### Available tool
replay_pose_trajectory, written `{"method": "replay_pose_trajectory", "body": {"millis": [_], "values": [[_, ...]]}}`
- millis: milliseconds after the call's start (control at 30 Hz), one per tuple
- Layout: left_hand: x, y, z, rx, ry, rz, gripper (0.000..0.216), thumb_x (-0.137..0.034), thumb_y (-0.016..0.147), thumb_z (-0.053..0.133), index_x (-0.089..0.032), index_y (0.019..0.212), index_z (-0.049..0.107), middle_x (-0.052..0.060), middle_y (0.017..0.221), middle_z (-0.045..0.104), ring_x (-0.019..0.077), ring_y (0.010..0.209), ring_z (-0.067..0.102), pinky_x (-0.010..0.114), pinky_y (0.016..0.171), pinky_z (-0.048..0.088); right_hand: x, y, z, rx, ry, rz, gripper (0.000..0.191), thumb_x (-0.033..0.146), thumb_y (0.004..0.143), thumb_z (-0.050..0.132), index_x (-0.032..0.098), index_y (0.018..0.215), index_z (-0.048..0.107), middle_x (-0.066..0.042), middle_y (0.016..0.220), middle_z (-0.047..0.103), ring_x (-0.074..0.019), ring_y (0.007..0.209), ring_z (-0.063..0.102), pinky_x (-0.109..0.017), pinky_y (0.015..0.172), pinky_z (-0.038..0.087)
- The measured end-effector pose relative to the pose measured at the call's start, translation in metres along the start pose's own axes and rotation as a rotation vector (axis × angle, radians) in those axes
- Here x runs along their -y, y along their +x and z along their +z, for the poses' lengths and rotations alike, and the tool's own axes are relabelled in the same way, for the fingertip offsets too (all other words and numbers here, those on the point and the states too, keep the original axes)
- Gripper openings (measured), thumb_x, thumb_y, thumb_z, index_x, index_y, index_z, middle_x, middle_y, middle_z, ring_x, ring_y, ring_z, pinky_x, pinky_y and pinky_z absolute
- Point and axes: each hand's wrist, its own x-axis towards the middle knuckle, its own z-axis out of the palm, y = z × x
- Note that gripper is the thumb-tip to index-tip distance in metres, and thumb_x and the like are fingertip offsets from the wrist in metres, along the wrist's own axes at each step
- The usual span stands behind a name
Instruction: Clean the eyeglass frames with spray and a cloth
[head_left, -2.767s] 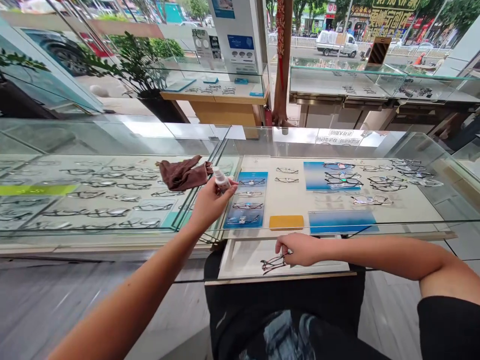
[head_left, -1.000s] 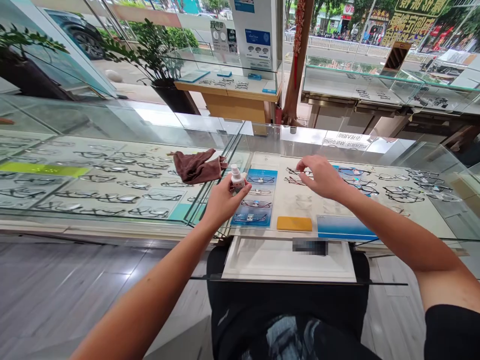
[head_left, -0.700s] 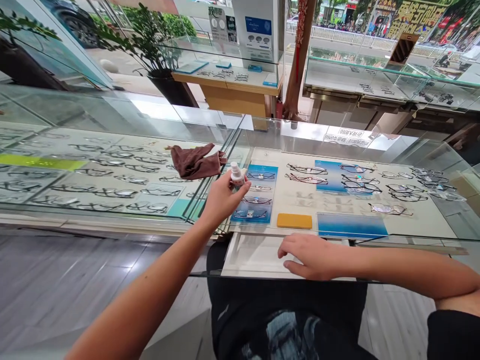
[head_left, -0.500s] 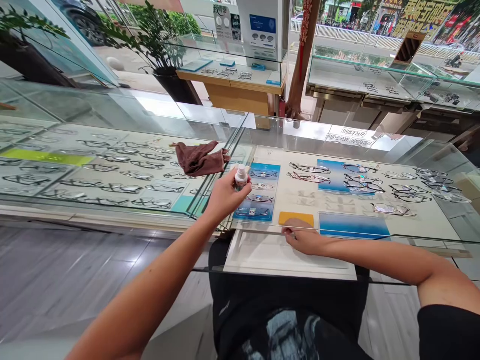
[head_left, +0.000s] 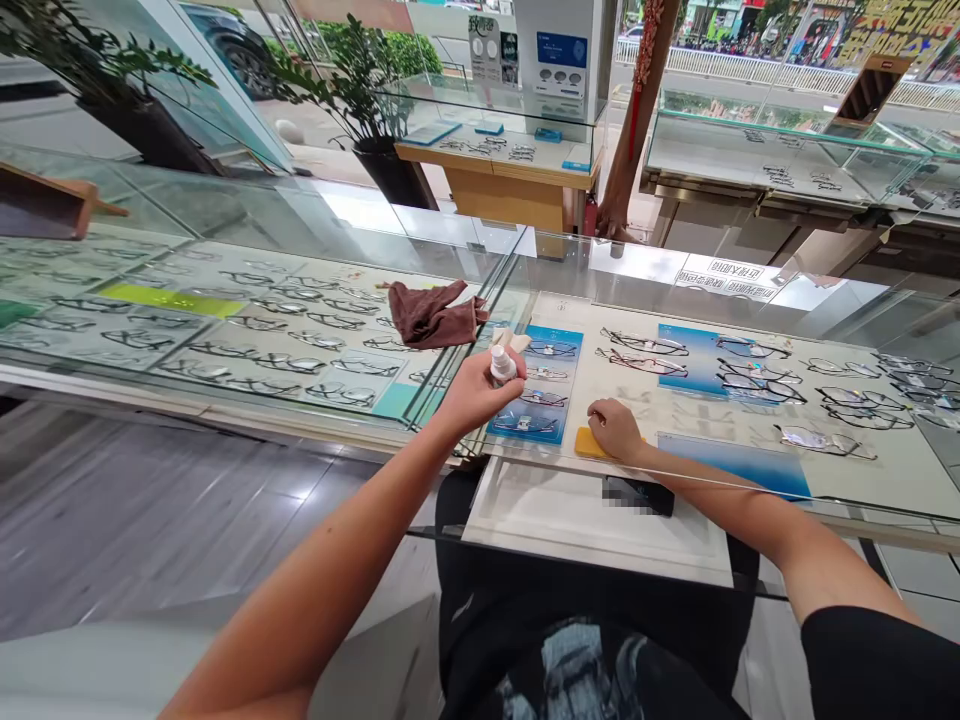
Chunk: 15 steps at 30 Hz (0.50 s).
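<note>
My left hand (head_left: 484, 392) is wrapped round a small white-capped bottle (head_left: 503, 364), held upright above the glass counter. Just behind it shows a pale, folded piece (head_left: 517, 343), partly hidden by the fingers. A crumpled brown cloth (head_left: 431, 313) lies on the glass to the left. My right hand (head_left: 616, 430) is over the counter's near part, its fingers curled; whether anything is inside them is hidden. Beside and partly behind it is a flat yellow piece (head_left: 589, 443). A dark phone-like object (head_left: 649, 496), partly pixelated, lies below in the open white drawer (head_left: 540, 505).
Rows of eyeglasses (head_left: 814, 440) lie inside the glass display counter (head_left: 600, 270), some on blue cards (head_left: 731, 465). A brown tray-like object (head_left: 45, 205) sits at far left. Potted plants (head_left: 382, 150) and further display cases (head_left: 495, 165) stand beyond.
My right hand has moved up and forward from over the drawer to the glass, uncovering the dark object. The view has swung left; my left hand still holds the bottle.
</note>
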Motion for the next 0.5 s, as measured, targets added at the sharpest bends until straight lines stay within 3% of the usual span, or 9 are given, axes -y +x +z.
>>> {"method": "replay_pose_trajectory", "body": {"millis": [233, 400, 500], "values": [[-0.006, -0.003, -0.002, 0.018, -0.017, -0.025, 0.019, -0.037, 0.069, 0.067, -0.019, 0.069, 0.061, 0.000, 0.064, 0.058, 0.0142, 0.060, 0.048, 0.030, 0.060, 0.038, -0.033, 0.016, -0.021, -0.125, -0.066, 0.082, 0.026, 0.014, 0.091, 0.045, 0.018, 0.093, 0.071, -0.012, 0.096, 0.077, -0.0262, 0.098, 0.065, -0.037, 0.088, 0.051], [-0.006, -0.004, -0.003, 0.019, -0.002, -0.030, 0.022, -0.040, 0.070, 0.067, -0.019, 0.068, 0.062, -0.001, 0.061, 0.057, 0.0137, 0.058, 0.047, 0.030, 0.059, 0.037, -0.053, 0.032, -0.022, -0.152, -0.169, 0.115, 0.027, 0.013, 0.098, 0.047, 0.016, 0.096, 0.074, -0.011, 0.101, 0.078, -0.0244, 0.103, 0.069, -0.038, 0.094, 0.055], [-0.007, -0.005, -0.004, 0.023, 0.017, -0.032, 0.021, -0.039, 0.071, 0.067, -0.019, 0.068, 0.062, -0.001, 0.062, 0.058, 0.0136, 0.058, 0.047, 0.030, 0.060, 0.036, -0.062, 0.045, -0.021, -0.150, -0.237, 0.097, 0.022, 0.029, 0.103, 0.060, 0.016, 0.116, 0.072, -0.010, 0.120, 0.074, -0.0230, 0.108, 0.070, -0.043, 0.096, 0.060]]}}
